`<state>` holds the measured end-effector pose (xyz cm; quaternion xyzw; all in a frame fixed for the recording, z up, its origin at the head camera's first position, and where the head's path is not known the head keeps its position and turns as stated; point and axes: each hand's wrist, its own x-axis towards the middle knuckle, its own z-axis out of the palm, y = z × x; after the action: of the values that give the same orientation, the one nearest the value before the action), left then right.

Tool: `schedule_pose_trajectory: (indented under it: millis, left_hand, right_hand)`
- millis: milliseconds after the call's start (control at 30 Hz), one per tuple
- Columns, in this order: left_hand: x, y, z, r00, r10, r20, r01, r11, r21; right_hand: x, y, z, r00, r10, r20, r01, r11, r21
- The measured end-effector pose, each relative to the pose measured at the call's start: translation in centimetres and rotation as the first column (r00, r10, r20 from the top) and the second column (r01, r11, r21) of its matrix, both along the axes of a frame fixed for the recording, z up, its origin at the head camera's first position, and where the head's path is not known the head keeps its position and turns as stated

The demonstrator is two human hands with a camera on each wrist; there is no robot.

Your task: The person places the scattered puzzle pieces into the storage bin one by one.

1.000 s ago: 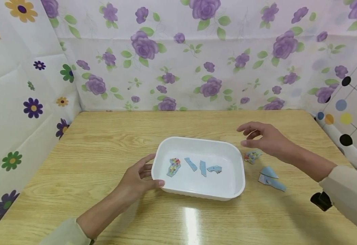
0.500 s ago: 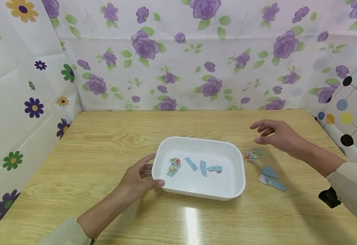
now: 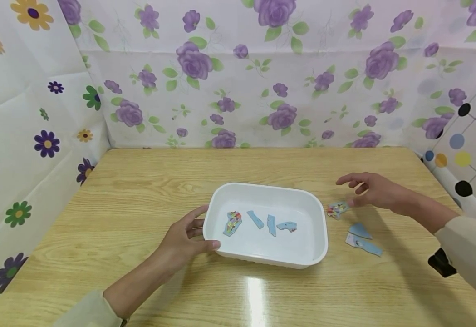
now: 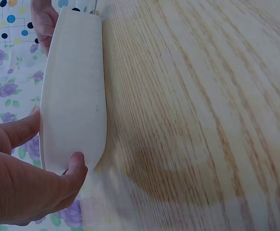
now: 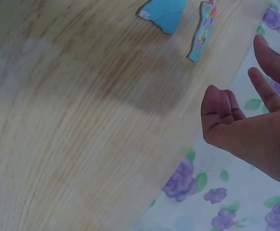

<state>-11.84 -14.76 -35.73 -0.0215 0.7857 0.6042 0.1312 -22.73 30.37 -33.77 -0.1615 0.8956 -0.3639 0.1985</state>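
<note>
- The right hand [image 3: 370, 190] has come down a bit since half a second ago, toward a bright puzzle piece [image 3: 336, 210] on the table [image 3: 152, 181].
- Its fingers are loosely bent and hold nothing.
- That piece lies just right of the white tub [image 3: 262, 250].
- Two blue pieces [image 3: 360, 230] lie nearer the person.
- The left hand [image 3: 184, 237] grips the tub's left end.
- Four pieces [image 3: 233, 223] lie inside the tub.

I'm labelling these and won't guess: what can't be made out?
Left wrist view: the pieces inside the white tray, hidden by its wall.
Head view: dark object's full shape, partly behind right sleeve.
Head view: patterns on the pieces, too small.
Right wrist view: part of right hand, cut off by edge.
</note>
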Motion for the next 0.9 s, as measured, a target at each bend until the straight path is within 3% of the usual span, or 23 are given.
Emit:
schedule_pose_trajectory:
  millis: [600, 900]
  left_hand:
    - [0.0, 0.1, 0.1, 1.0, 0.011, -0.002, -0.011, 1.0, -0.009]
    - [0.1, 0.1, 0.1, 1.0, 0.008, 0.001, -0.008, 1.0, 0.014]
  right_hand:
    - [-0.7, -0.2, -2.4, 1.0, 0.006, 0.029, -0.006, 1.0, -0.006]
    - [-1.1, -0.4, -4.1, 0.997, 0.066, -0.039, -0.068, 0.996, -0.059]
